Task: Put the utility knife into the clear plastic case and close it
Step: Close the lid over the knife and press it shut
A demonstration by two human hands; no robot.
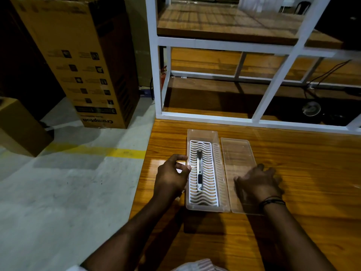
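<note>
Head view: utility knife point(199, 171) lying inside the open clear plastic case point(203, 207), lid point(237, 153) off.

Case stands on a wooden table point(293, 222), lengthwise away from the person; white wavy-slotted insert point(210, 184) on its floor, knife lying lengthwise on it. Clear lid lies flat just beside the case's right wall. Left hand point(172, 178): fingers loosely curled at the case's left wall, holding nothing. Right hand point(257, 182): fingers spread, palm down on the lid's near end, dark bands at the wrist. White metal frame point(277, 75) at the table's far edge; cardboard box point(78, 61) on the floor, left.
</note>
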